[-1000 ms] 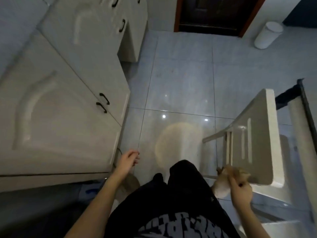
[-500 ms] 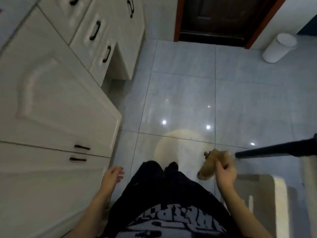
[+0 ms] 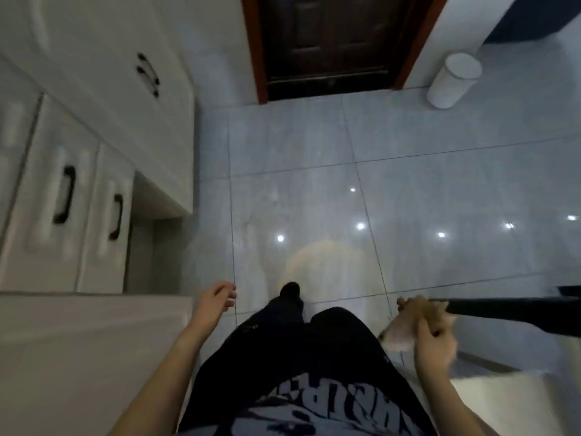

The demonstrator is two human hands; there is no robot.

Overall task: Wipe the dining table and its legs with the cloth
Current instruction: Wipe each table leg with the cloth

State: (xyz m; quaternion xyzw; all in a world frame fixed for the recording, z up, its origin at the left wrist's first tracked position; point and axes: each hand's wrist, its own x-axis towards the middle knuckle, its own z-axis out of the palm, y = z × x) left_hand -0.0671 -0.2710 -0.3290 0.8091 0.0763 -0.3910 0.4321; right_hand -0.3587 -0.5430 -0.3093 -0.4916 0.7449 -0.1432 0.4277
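A: Cloth (image 3: 405, 325), where?
B: Approx 4 o'clock, low in frame. Tan, bunched up, in the R hand (image 3: 435, 344).
A: Grip?
B: Fingers curled tight round it, thumb side up. The wad sticks out past the knuckles toward 11.
A: Touching anything?
B: Its far end meets the tip of a dark bar (image 3: 515, 311) coming in from 3 o'clock. Too blurred to tell if they touch.
A: L hand (image 3: 217, 298)?
B: 7 o'clock, over the floor (image 3: 314, 184) just beside the cabinets (image 3: 63, 199). Fingers loosely curled, nothing in them.
A: Rest?
B: Person standing, black trousers, one dark shoe (image 3: 290, 289) approx 6 o'clock. White cabinets w/ black handles fill 8 to 11. Dark door (image 3: 330, 42) at 12, white bin (image 3: 452, 80) at 1. Pale blurred surface (image 3: 503, 401) at 5, under the R forearm; can't tell what it is. Glossy grey tiles w/ light spots.
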